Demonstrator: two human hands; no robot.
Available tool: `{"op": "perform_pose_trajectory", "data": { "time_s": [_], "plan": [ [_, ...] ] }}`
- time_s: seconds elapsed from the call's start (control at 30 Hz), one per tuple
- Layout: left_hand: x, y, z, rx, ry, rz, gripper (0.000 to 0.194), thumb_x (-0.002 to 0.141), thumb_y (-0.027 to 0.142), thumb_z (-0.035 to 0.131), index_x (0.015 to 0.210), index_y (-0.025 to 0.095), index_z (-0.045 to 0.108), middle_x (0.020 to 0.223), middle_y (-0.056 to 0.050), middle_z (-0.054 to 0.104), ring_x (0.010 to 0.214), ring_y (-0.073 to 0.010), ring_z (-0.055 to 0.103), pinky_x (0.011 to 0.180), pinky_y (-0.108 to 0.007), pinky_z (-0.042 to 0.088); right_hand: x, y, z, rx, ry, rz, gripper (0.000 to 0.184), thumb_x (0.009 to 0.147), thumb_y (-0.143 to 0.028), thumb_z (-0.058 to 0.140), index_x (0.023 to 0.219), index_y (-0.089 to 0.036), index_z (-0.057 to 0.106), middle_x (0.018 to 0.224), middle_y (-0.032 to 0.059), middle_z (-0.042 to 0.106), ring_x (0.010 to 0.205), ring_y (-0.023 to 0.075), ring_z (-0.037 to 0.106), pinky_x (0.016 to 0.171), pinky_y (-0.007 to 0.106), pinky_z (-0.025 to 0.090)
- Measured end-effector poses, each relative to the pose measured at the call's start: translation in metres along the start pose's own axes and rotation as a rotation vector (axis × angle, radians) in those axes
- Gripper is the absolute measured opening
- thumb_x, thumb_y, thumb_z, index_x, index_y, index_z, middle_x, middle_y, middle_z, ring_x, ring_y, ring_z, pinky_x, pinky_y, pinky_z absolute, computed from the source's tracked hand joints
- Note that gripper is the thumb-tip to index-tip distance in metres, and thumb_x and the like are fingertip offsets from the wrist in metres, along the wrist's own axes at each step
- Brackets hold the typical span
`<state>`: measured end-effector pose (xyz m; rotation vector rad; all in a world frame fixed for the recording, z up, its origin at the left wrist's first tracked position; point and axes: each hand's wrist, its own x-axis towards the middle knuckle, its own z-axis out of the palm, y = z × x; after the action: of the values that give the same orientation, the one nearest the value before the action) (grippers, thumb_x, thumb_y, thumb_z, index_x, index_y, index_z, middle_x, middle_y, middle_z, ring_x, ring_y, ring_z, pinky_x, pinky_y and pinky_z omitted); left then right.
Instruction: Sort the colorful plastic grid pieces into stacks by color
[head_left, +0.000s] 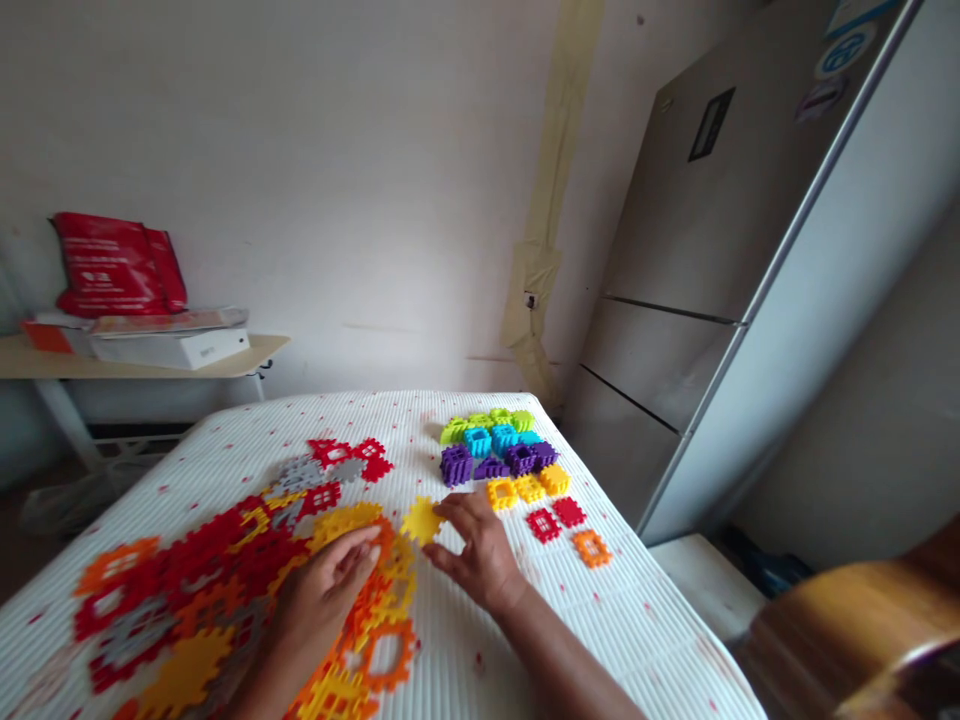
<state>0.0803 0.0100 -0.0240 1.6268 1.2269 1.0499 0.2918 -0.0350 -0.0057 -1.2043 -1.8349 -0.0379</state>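
My right hand (480, 552) has its thumb and fingers at the right edge of a yellow toothed interlocking building piece (421, 521), gripping it above the white table cover. My left hand (330, 578) is over the right side of a heap of loose pieces, its fingers curled together. Right at its fingertips is an orange toothed piece (385, 540); whether the fingers hold it or only lie beside it I cannot make out. Below lie a square orange frame piece (388, 655) and several yellow ones. Red pieces (199, 560) and grey pieces (139, 630) spread to the left.
Beyond my right hand stand sorted rows: green pieces (487, 422), blue pieces (504, 438), purple pieces (457, 465) and yellow pieces (529, 488). Two red squares (544, 525) and an orange square (592, 548) lie nearer. A fridge (675, 250) borders the table's right side.
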Motion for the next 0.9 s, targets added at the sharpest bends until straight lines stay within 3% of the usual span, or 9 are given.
{"op": "perform_pose_trajectory", "data": {
  "time_s": [0.2, 0.33, 0.5, 0.9],
  "plan": [
    [0.001, -0.013, 0.009, 0.382, 0.002, 0.326, 0.026, 0.072, 0.035, 0.049, 0.081, 0.023, 0.07, 0.088, -0.005, 0.073, 0.087, -0.0223, 0.067, 0.083, -0.036, 0.052, -0.007, 0.091, -0.053, -0.347, 0.345, 0.289, 0.027, 0.081, -0.034, 0.058, 0.1, -0.017, 0.066, 0.101, 0.0122, 0.064, 0.096, 0.0251, 0.057, 0.085, 0.04, 0.046],
    [0.002, -0.014, 0.01, 0.464, 0.014, 0.39, 0.025, 0.073, 0.031, 0.047, 0.078, 0.023, 0.07, 0.084, -0.005, 0.074, 0.082, -0.0214, 0.068, 0.078, -0.034, 0.054, -0.022, 0.129, -0.084, -0.575, 0.338, 0.525, 0.028, 0.076, -0.028, 0.059, 0.098, -0.014, 0.068, 0.099, 0.0127, 0.065, 0.092, 0.0253, 0.057, 0.082, 0.037, 0.044],
    [0.002, -0.014, 0.01, 0.49, 0.008, 0.406, 0.026, 0.072, 0.03, 0.046, 0.077, 0.023, 0.07, 0.083, -0.004, 0.074, 0.082, -0.0209, 0.068, 0.077, -0.033, 0.054, -0.032, 0.136, -0.088, -0.706, 0.226, 0.71, 0.029, 0.076, -0.026, 0.058, 0.101, -0.017, 0.069, 0.105, 0.0111, 0.065, 0.096, 0.0255, 0.056, 0.078, 0.033, 0.041],
    [0.001, -0.013, 0.01, 0.504, 0.004, 0.401, 0.026, 0.072, 0.029, 0.046, 0.077, 0.022, 0.07, 0.084, -0.005, 0.073, 0.083, -0.021, 0.067, 0.078, -0.034, 0.053, -0.029, 0.132, -0.083, -0.709, 0.121, 0.785, 0.03, 0.081, -0.026, 0.053, 0.106, -0.019, 0.068, 0.114, 0.0112, 0.062, 0.104, 0.0261, 0.053, 0.079, 0.035, 0.039]
  ]
}}
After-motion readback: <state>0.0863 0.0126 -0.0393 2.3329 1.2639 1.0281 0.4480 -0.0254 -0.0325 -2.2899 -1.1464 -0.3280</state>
